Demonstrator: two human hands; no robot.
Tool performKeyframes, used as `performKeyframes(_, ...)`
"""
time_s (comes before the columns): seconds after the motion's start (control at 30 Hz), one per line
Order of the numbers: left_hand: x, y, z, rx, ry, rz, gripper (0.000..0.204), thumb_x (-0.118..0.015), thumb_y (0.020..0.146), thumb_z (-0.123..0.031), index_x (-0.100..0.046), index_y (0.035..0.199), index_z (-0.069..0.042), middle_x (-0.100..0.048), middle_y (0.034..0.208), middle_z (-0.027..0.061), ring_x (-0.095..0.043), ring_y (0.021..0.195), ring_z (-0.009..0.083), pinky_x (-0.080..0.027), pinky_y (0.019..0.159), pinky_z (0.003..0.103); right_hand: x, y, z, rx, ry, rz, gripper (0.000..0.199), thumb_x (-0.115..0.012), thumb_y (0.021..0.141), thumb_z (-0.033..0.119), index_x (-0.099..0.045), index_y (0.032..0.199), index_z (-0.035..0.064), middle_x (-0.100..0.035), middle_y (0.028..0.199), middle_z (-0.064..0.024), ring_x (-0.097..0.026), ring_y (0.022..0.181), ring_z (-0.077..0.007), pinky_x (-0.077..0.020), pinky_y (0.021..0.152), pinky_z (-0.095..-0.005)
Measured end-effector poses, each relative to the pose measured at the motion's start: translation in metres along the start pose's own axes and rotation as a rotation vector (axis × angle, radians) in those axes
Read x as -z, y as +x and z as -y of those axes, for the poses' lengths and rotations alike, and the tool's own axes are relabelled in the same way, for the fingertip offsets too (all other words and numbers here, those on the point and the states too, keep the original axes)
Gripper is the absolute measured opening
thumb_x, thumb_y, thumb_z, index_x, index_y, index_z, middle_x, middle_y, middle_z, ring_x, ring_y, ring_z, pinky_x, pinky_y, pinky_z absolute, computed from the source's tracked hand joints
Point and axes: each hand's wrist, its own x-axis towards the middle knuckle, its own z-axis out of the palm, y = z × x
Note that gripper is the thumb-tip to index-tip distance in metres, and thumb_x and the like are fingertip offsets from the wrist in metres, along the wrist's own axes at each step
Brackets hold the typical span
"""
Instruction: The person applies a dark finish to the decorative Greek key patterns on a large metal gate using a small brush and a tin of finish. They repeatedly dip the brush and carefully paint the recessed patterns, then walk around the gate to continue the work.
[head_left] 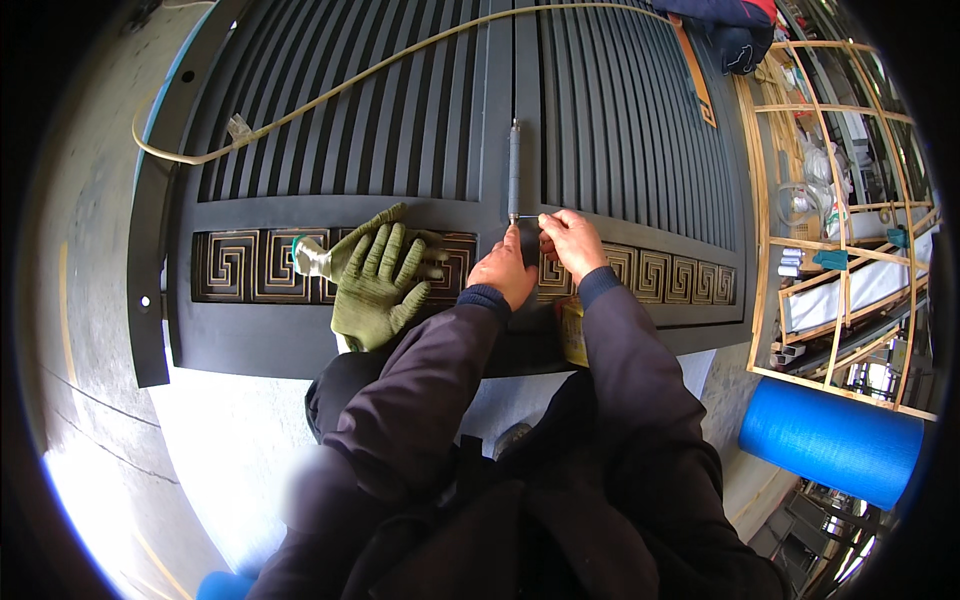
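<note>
A dark grey slatted gate panel (330,312) lies flat before me, with a band of gold-lined key pattern. Over its central seam lies a slim grey cylindrical bar (514,165). My left hand (503,272) rests below it, index finger stretched to touch the bar's near end. In my right hand (573,243) a thin metal rod (527,217) is pinched, reaching sideways to that same end; its exact kind is unclear. Left of my hands, olive knitted gloves (375,290) lie on the patterned band beside a clear roll-like item (311,257).
A beige hose (380,68) arcs across the panel's far part. Between my forearms sits a yellow container (572,335), partly hidden. To the right stand a wooden frame (757,200) and a blue roll (832,442). Dark clothing of another person (735,35) shows at the far right.
</note>
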Motion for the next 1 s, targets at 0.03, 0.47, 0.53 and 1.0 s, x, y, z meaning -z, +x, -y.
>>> performKeyframes(0.03,0.0,0.0,-0.001,0.004,-0.004,0.01,0.092,-0.075,0.093,-0.032,-0.03,0.166,0.001,-0.072,0.128,0.0184,-0.071,0.12,0.0347,-0.056,0.104,0.044,0.0,0.001,-0.001,0.066,-0.075,-0.02,0.031,-0.071,0.106,0.033,-0.072,0.103,0.0021,-0.072,0.084,-0.0042,-0.069,0.07,-0.0144,-0.0553,0.063,-0.0324)
performKeyframes(0.47,0.004,-0.002,-0.003,0.015,-0.002,0.017,0.091,-0.074,0.094,-0.031,-0.03,0.167,0.0,-0.072,0.13,0.0175,-0.07,0.123,0.0344,-0.055,0.106,0.044,-0.003,0.022,-0.01,0.114,-0.211,-0.076,0.03,-0.073,0.105,0.031,-0.072,0.099,0.001,-0.067,0.078,-0.001,-0.059,0.064,-0.0102,-0.0516,0.061,-0.0289)
performKeyframes(0.53,0.004,-0.001,-0.003,0.02,-0.005,0.022,0.091,-0.075,0.094,-0.031,-0.03,0.167,0.0,-0.073,0.129,0.0174,-0.07,0.123,0.0342,-0.055,0.106,0.044,-0.005,0.02,-0.007,0.067,-0.107,-0.066,0.03,-0.073,0.105,0.03,-0.073,0.097,0.001,-0.067,0.076,-0.0013,-0.059,0.064,-0.0108,-0.0506,0.061,-0.0301)
performKeyframes(1.0,0.003,0.001,-0.003,-0.069,-0.067,-0.19,0.069,-0.073,0.096,-0.03,-0.05,0.154,0.0,-0.073,0.124,0.0183,-0.069,0.12,0.0359,-0.055,0.104,0.045,0.006,0.013,-0.01,-0.001,0.133,0.076,0.026,-0.069,0.108,0.031,-0.069,0.097,0.0084,-0.067,0.083,0.001,-0.063,0.071,-0.0107,-0.0503,0.065,-0.0294)
